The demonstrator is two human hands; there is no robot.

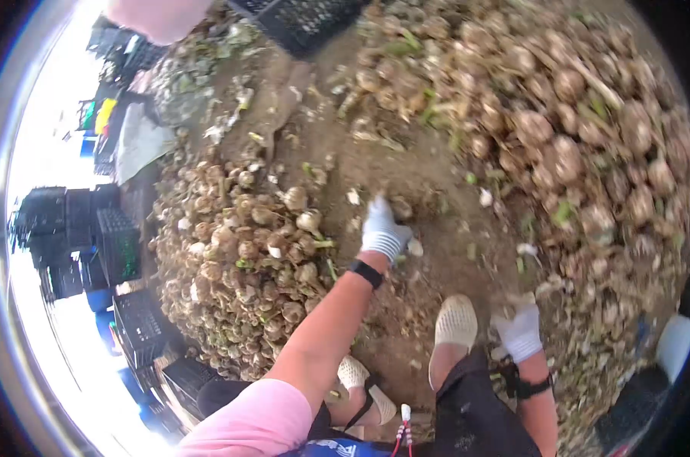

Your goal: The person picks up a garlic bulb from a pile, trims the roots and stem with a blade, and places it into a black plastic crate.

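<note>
My left hand [385,230], in a white glove with a striped cuff, is over the dirt floor at the centre, near a brownish bulb [400,206]; its fingers are partly hidden and blurred. My right hand [518,333], also in a white glove, is low beside my right shoe [457,321], at the edge of the right-hand heap; motion smears its fingertips. A heap of garlic bulbs [246,247] lies left of my left arm. A larger heap of garlic [558,145] spreads over the right side.
A black crate [307,27] stands at the top. Stacked dark crates [118,244] line the left edge, with a pale sack [140,141] above them. My left shoe [354,373] is at the bottom. A white container [676,346] sits at the far right.
</note>
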